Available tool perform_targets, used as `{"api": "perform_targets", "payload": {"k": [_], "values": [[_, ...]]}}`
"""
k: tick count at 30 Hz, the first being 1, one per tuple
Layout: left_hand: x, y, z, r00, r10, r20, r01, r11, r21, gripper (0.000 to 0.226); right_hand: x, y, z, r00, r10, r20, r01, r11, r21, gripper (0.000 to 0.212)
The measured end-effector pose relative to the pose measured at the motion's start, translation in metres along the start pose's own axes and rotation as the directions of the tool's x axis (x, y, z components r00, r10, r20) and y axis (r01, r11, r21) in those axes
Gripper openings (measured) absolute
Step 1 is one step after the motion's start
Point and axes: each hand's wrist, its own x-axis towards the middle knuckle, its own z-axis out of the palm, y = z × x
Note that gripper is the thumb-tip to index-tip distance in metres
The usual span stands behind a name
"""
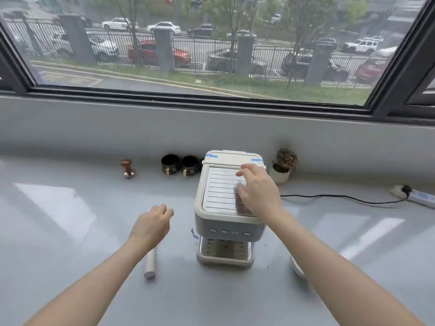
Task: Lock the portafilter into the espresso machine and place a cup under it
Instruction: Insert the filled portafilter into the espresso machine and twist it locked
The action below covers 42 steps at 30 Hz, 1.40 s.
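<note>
Two hands are engaged at the espresso machine (227,208), which serves as the landmark here. The left hand (150,225) is to the left of the machine, fingers curled around the upper part of the portafilter (150,264); its pale handle projects toward the viewer from under the wrist. The basket end is hidden by the hand, so its fill and orientation cannot be determined. The right hand (256,191) rests open, palm down, on the ribbed top plate of the machine, gripping nothing and apparently bracing the body.

Behind the machine to the left, two dark cups (180,165) stand side by side against the wall, with a tamper (128,169) further left. A small potted plant (282,168) is just behind the machine to the right; a power cable (341,198) runs from the machine to the right.

Hazards, as judged from this position:
- Tilting the portafilter during transfer may spill grounds onto the table (70,231).
- Misaligned lugs at the group head would prevent locking.
- Locking torque may slide the light machine if bracing is released.
- No cup is on the drip tray (224,254) yet; reaching for one may disturb its neighbour.
</note>
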Motion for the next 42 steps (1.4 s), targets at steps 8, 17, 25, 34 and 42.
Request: {"api": "perform_targets", "payload": {"k": [8, 17, 25, 34, 42], "values": [[-0.068, 0.0, 0.065, 0.857, -0.364, 0.364, 0.42, 0.903, -0.085, 0.065, -0.01, 0.002, 0.016, 0.992, 0.057, 0.116, -0.051, 0.997, -0.051, 0.034], [-0.075, 0.009, 0.084, 0.615, -0.545, 0.57, 0.765, 0.586, -0.266, 0.022, -0.017, -0.005, 0.022, 0.959, -0.019, 0.282, 0.064, 0.987, -0.151, 0.069], [-0.066, 0.003, 0.087, 0.566, -0.568, 0.597, 0.822, 0.445, -0.355, 0.024, -0.014, -0.001, 0.022, 0.925, -0.002, 0.381, 0.059, 0.988, -0.139, 0.053], [-0.085, 0.005, 0.065, 0.686, -0.522, 0.506, 0.716, 0.606, -0.346, 0.014, -0.019, -0.005, 0.021, 0.969, 0.081, 0.235, -0.061, 0.994, -0.09, 0.043], [-0.115, 0.031, 0.041, 0.791, -0.426, 0.439, 0.597, 0.696, -0.4, 0.011, -0.017, -0.005, 0.022, 0.955, 0.173, 0.243, -0.149, 0.982, -0.113, 0.04]]}}
